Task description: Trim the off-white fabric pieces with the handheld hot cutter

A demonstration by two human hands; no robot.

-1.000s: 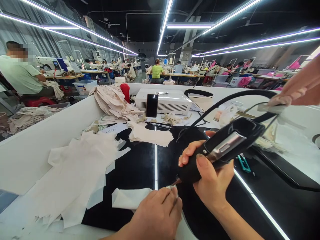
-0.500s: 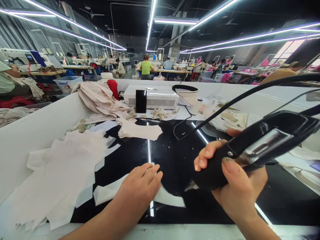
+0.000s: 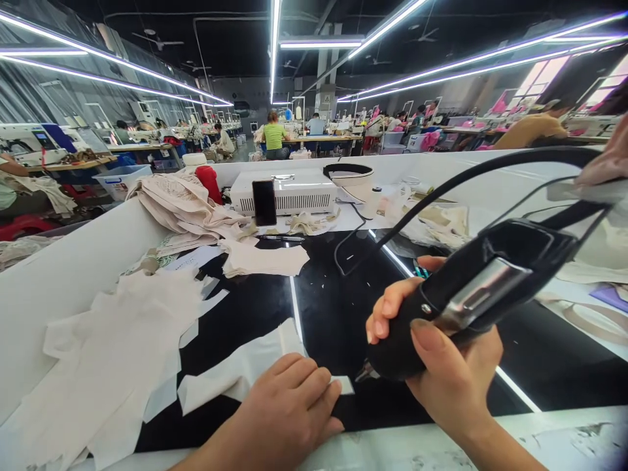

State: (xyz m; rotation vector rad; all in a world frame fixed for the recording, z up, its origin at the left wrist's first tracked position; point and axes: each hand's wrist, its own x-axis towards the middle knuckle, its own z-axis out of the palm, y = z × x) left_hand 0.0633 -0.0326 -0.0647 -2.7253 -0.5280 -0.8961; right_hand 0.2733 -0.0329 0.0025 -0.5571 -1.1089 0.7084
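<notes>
The tip of the black cutting tool (image 3: 456, 301) is half hidden under its own body, so whether it touches the white fabric piece (image 3: 245, 366) cannot be told. The left hand (image 3: 289, 412) covers the near edge of that piece, and the wrist runs out of the bottom of the view. At the right edge a co-worker's hand (image 3: 608, 157) is cut off by the frame.

Compared with half a second ago, the left hand has drawn back toward the near rim of the counter (image 3: 392, 451), and the fabric piece has come with it. The tool has swung a little left and its tip now sits just beside the piece's right corner.

The left hand lies flat, palm down, fingers loosely curled and pressing the fabric onto the dark counter. The right hand (image 3: 441, 366) is wrapped tight around the tool's black grip, thumb along the top, the body angled up to the right and the cable (image 3: 471, 176) arching away above.
</notes>
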